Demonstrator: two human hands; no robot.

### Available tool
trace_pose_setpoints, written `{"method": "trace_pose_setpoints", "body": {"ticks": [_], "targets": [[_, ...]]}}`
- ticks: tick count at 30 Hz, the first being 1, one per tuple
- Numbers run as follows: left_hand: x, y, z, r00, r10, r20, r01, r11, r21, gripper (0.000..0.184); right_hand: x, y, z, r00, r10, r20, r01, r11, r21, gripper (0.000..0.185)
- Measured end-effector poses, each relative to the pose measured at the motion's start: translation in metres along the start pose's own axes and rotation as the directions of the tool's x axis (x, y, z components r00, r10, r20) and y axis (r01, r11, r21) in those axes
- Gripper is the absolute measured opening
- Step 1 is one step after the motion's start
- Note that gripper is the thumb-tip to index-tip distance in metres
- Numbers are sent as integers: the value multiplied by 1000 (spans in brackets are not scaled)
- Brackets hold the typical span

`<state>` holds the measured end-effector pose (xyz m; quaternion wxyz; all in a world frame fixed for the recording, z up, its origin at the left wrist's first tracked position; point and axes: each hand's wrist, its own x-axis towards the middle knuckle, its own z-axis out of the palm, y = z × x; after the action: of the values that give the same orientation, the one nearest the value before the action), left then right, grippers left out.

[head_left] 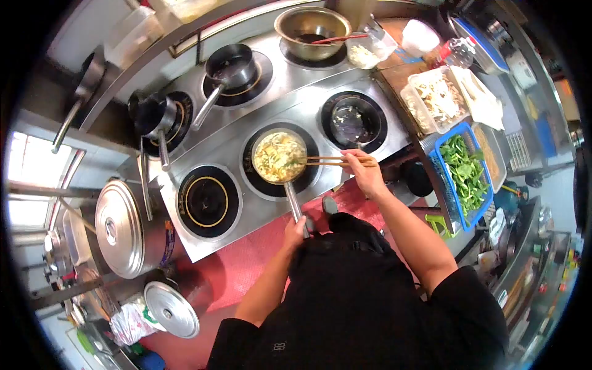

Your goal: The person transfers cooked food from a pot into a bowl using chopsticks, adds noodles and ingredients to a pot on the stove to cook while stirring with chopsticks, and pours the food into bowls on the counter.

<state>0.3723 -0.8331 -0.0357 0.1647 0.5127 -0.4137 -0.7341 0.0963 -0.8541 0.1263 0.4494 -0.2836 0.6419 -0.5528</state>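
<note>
Right fingers (351,158), right of the pan (280,130), grip chopsticks (325,158) (left fingers (291,229) clasp its handle (293,201)).

The tips of the chopsticks (327,160) blur into the food (277,154); the left fingers (295,231) cover part of the handle (292,200). A lid (123,229) hides the inside of the stockpot (154,243). The shirt (370,308) runs off the bottom edge, its emblem (280,346) too small to read; the top edge crops a tray (196,8).

Daylight burns out the window (38,150) left of the steel bench (287,102), whose bare metal returns pale glare. The black shirt (364,302) before the bench loses most detail. Fisheye distortion bows the shelf (148,57) behind the bench; far right of the bench, details soften.
</note>
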Motion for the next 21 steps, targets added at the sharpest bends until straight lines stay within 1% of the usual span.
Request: {"method": "trace_pose_setpoints", "body": {"ticks": [1, 3, 4, 5, 6, 7, 10, 12, 13, 15, 16, 18, 19, 20, 21], "targets": [[-3, 9, 6, 1000, -2, 18, 2, 1000, 8, 30, -8, -8, 3, 1000, 9, -18, -8, 999, 49, 25], [-18, 25, 17, 991, -78, -110, 69, 994, -81, 29, -17, -15, 6, 998, 30, -57, -17, 977, 211, 24], [-22, 28, 19, 992, -83, -98, 76, 994, -75, 29, -24, -24, 6, 997, 61, -50, -50, 978, 202, 24], [-25, 31, 21, 990, -46, -135, 39, 998, -57, 29, -31, -32, 5, 995, 91, -44, -81, 978, 194, 25], [-26, 34, 22, 985, -7, -172, 0, 999, -37, 30, -34, -27, 6, 991, 127, -36, -110, 943, 315, 25], [-28, 37, 25, 986, -7, -165, 2, 1000, -31, 30, -37, -24, 3, 984, 174, -21, -155, 918, 366, 25], [-27, 36, 27, 977, -52, -207, 44, 998, -42, 29, -44, -11, -5, 987, 162, 22, -156, 898, 412, 26], [-28, 39, 31, 970, 7, -243, -15, 999, -32, 30, -52, -9, -15, 966, 252, 55, -249, 858, 449, 28], [-31, 43, 34, 968, 7, -252, -14, 1000, -26, 30, -53, -5, -21, 965, 253, 62, -253, 854, 455, 28], [-37, 53, 42, 958, -27, -287, 7, 998, -69, 31, -52, 5, -33, 969, 193, 157, -248, 802, 544, 31], [-32, 44, 38, 954, -26, -299, 7, 998, -64, 31, -55, 3, -36, 960, 243, 142, -280, 788, 548, 33], [-26, 45, 32, 958, -63, -281, 105, 985, 136, 35, -59, -2, -46, 951, 264, 161, -307, 749, 587, 34], [-30, 50, 39, 954, -60, -294, 106, 984, 142, 35, -60, -7, -52, 945, 282, 169, -324, 716, 618, 34], [-34, 55, 46, 886, 212, -413, -8, 897, 443, 39, -61, -11, -58, 943, 279, 179, -328, 710, 623, 34], [-44, 72, 59, 764, 486, -424, -51, 701, 711, 46, -63, -16, -63, 920, 314, 234, -389, 666, 636, 35]]}}
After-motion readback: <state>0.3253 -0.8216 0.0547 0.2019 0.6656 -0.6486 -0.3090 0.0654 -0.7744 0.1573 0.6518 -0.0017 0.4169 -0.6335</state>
